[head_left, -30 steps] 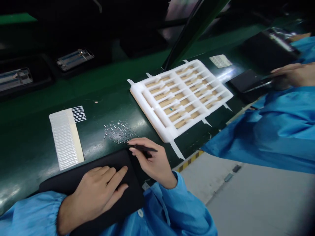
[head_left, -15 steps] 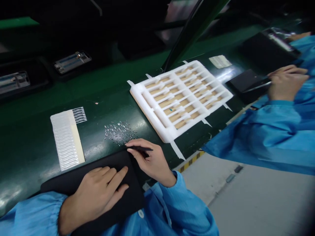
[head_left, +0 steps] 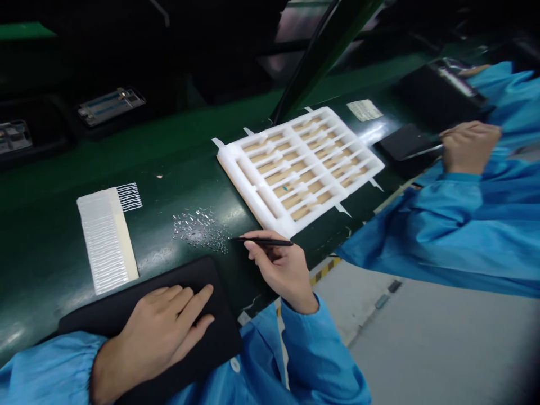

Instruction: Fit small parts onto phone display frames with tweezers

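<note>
My left hand (head_left: 166, 326) rests on a flat black pad (head_left: 198, 275) at the near edge of the bench, fingers stretched out. In my right hand (head_left: 282, 267) are black tweezers (head_left: 270, 242), pinched between thumb and fingers. Their tip points left, at the right edge of a scatter of tiny shiny metal pieces (head_left: 200, 228). Whether the tip grips a piece is too small to tell. Left of the scatter lies a pale card (head_left: 107, 242) carrying rows of thin white strips, some jutting out at its upper right corner.
A white foam tray (head_left: 282, 225) with long slots stands right of the scatter, with tape tabs around it. Phone frames (head_left: 112, 106) sit in dark holders at the back. On the right a co-worker's hand (head_left: 470, 146) holds a thin tool over a black block (head_left: 405, 140).
My right hand with the tweezers has moved right, and the tweezers now lie more level, with their tip in sight. My left hand stays on the pad. The whole view has shifted slightly.
</note>
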{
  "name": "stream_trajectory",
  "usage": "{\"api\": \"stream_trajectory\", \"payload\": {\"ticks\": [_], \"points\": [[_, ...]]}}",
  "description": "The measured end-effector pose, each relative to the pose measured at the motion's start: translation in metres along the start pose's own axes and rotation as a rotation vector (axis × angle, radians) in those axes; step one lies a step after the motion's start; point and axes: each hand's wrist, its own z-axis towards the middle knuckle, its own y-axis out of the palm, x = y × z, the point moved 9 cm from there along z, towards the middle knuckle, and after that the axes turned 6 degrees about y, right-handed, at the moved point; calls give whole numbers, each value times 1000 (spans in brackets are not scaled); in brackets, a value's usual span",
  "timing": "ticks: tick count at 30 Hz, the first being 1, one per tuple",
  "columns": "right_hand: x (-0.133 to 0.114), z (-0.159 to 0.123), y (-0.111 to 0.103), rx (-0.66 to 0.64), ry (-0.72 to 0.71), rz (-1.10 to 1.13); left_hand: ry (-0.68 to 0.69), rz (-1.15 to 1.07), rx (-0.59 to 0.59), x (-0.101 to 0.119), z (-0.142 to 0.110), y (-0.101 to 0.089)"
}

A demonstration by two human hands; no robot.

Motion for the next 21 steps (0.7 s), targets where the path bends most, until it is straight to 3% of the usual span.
{"api": "stream_trajectory", "payload": {"ticks": [8, 15, 21], "points": [[-7, -6, 2, 0, -50, 10, 8, -4, 10, 1, 2, -2], [-19, -18, 42, -113, -149, 54, -10, -8, -20, 0, 0, 2], [-25, -17, 51, -107, -217, 15, 2, 28, -9, 2, -2, 1]]}}
